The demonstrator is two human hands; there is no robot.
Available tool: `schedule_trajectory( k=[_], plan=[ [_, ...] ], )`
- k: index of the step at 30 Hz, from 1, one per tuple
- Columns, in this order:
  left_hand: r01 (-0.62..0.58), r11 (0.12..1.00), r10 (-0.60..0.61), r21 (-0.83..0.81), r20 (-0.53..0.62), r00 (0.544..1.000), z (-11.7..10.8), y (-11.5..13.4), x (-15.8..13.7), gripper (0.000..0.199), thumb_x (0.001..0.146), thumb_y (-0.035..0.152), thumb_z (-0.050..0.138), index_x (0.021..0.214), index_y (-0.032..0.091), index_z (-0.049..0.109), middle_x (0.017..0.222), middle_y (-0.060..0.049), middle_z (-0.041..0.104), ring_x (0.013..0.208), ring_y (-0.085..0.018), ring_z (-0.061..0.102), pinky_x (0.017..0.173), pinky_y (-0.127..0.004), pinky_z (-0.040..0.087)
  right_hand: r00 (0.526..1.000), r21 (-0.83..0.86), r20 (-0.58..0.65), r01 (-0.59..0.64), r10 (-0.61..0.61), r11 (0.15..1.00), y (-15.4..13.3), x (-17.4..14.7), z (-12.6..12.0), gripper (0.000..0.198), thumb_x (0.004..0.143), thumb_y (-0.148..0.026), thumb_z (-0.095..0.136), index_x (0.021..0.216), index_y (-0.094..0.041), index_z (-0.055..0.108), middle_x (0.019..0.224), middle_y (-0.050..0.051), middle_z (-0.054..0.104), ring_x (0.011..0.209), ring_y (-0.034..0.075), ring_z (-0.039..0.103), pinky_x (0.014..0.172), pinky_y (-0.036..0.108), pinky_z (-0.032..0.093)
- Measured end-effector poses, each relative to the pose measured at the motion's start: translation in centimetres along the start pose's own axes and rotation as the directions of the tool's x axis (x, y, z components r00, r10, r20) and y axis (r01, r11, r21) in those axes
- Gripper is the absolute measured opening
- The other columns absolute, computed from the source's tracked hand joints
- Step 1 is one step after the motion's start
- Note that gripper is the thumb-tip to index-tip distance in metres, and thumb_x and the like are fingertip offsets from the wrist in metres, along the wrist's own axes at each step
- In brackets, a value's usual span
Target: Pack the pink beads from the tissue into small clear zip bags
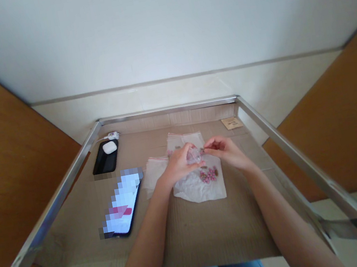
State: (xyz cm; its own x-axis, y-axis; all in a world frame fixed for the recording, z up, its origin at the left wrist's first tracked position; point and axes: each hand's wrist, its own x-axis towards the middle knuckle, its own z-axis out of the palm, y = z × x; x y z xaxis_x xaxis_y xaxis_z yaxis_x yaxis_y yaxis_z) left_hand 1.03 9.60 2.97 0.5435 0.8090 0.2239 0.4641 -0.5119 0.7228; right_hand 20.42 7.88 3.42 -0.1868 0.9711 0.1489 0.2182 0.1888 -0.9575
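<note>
My left hand (180,164) is curled around a small clear plastic container (194,154), with its round opening tilted toward the right. Close beside that opening, my right hand (225,149) is in a pinch. A tiny brownish-pink bit shows at its fingertips, too small to name. Beneath both hands lies a crumpled white sheet (194,191), like thin paper or a bag. Pink pieces (208,174), with a few brownish ones among them, are clustered on its right side. Clear zip bags (155,170) lie to the left and behind the hands.
Cardboard covers the metal-framed table (213,233). At left are a phone with a lit screen (125,202) and a black tray-like item (102,160) bearing a white earbud case (109,147). A white charger (113,136) and a brown packet (231,123) lie farther back.
</note>
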Motion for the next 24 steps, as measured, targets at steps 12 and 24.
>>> schedule_trajectory(
  k=[12, 24],
  plan=[
    [0.003, 1.0, -0.003, -0.006, -0.073, 0.997, 0.5, -0.4, 0.1, 0.042, 0.068, 0.036, 0.065, 0.104, 0.022, 0.047, 0.085, -0.001, 0.057, 0.076, -0.016, 0.053, 0.07, -0.029, 0.04, 0.983, -0.203, 0.18, 0.068, -0.031, 0.977, -0.5, -0.3, 1.5, 0.026, 0.076, -0.043, 0.06, 0.08, -0.018, 0.067, 0.073, 0.001, 0.064, 0.063, 0.012, 0.053, 0.059, 0.023, 0.039],
    [0.089, 0.851, -0.225, -0.518, -0.206, 0.952, 0.3, -1.3, 1.1, 0.027, 0.073, 0.042, 0.061, 0.081, 0.018, 0.051, 0.075, 0.001, 0.054, 0.067, -0.011, 0.052, 0.064, -0.025, 0.042, 0.999, -0.01, 0.034, -0.018, 0.018, 1.0, 0.4, 0.3, 1.3, 0.025, 0.075, -0.041, 0.057, 0.08, -0.017, 0.062, 0.074, 0.003, 0.064, 0.066, 0.013, 0.055, 0.06, 0.025, 0.043]
  ],
)
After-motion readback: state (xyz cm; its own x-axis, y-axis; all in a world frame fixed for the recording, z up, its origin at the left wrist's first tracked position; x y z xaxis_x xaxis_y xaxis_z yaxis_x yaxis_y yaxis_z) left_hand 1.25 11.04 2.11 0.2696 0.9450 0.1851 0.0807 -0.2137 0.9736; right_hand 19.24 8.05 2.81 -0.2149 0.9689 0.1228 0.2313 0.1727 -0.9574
